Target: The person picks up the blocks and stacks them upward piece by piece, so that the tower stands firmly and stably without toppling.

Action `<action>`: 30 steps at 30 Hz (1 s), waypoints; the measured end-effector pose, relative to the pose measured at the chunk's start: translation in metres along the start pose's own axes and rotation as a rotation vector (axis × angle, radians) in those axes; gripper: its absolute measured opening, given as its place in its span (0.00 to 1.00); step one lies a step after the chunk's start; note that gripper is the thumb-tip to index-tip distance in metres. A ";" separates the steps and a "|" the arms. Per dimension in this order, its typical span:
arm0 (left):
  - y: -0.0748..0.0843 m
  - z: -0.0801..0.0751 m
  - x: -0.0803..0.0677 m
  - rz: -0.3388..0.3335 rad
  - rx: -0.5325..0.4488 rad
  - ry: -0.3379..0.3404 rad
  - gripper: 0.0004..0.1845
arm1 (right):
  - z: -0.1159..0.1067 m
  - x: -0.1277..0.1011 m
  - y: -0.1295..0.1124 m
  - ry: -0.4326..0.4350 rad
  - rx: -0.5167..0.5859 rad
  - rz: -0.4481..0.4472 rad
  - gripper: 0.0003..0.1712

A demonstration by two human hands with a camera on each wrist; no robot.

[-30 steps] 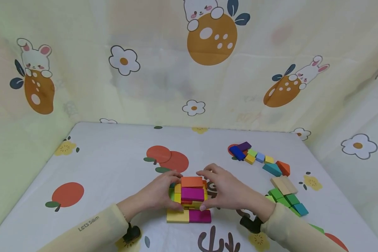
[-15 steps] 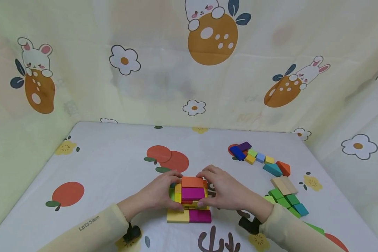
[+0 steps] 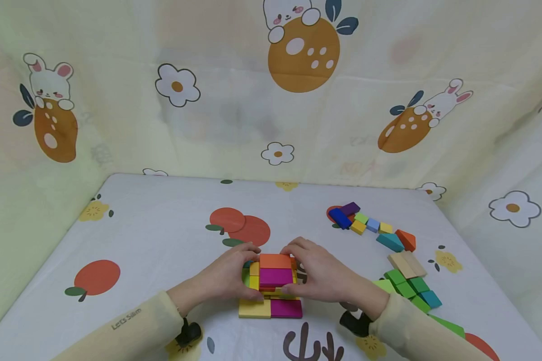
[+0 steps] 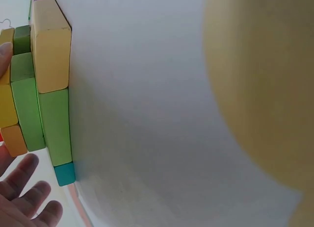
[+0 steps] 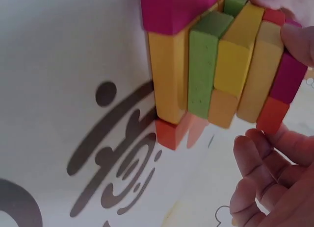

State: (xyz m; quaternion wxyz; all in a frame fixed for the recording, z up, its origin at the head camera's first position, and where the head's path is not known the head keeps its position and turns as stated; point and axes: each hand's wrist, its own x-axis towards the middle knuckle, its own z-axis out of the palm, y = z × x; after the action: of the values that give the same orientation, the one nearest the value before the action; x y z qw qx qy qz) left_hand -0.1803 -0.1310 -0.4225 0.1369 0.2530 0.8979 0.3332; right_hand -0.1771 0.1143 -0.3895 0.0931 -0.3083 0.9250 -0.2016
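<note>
A layered stack of coloured wooden blocks (image 3: 276, 277) stands between both hands. Orange and magenta blocks lie on top; a cream block (image 3: 255, 309) and a magenta block (image 3: 286, 309) form the front of its base. From the left, the left hand (image 3: 235, 273) holds the upper layers, thumb in front and fingers behind. The right hand (image 3: 318, 271) grips the opposite side the same way. In the right wrist view, its thumb touches a cream block (image 5: 260, 72) and a fingertip meets an orange-red block (image 5: 273, 115). Green blocks (image 4: 27, 102) show along the left side in the left wrist view.
Loose blocks lie in a curve at the right: a dark blue block (image 3: 340, 219), a teal triangle (image 3: 390, 242), plain wood blocks (image 3: 407, 264) and several green blocks (image 3: 405, 290). The patterned cloth (image 3: 162, 220) covers the table and a curtain (image 3: 226, 125) hangs behind.
The right thumb has shifted slightly left and up along the front of the stack, and the right forearm has moved a little left. The left hand stays almost still.
</note>
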 end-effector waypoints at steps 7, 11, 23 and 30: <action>0.001 -0.002 -0.003 0.009 0.002 -0.010 0.41 | 0.003 0.002 -0.004 0.018 -0.029 0.004 0.33; 0.002 -0.001 -0.005 0.036 -0.006 0.013 0.46 | 0.003 0.002 -0.004 0.016 -0.047 -0.001 0.34; 0.006 -0.001 -0.002 0.080 0.002 0.078 0.40 | 0.005 0.001 -0.003 0.047 -0.087 -0.026 0.32; 0.009 -0.001 -0.001 0.067 0.003 0.087 0.39 | 0.004 0.001 -0.002 0.034 -0.075 -0.035 0.33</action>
State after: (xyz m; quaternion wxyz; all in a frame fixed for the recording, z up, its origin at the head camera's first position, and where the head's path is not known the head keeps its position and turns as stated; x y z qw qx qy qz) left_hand -0.1768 -0.1264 -0.4155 0.0860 0.2686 0.8945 0.3469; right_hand -0.1750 0.1109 -0.3921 0.0621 -0.3244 0.9277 -0.1738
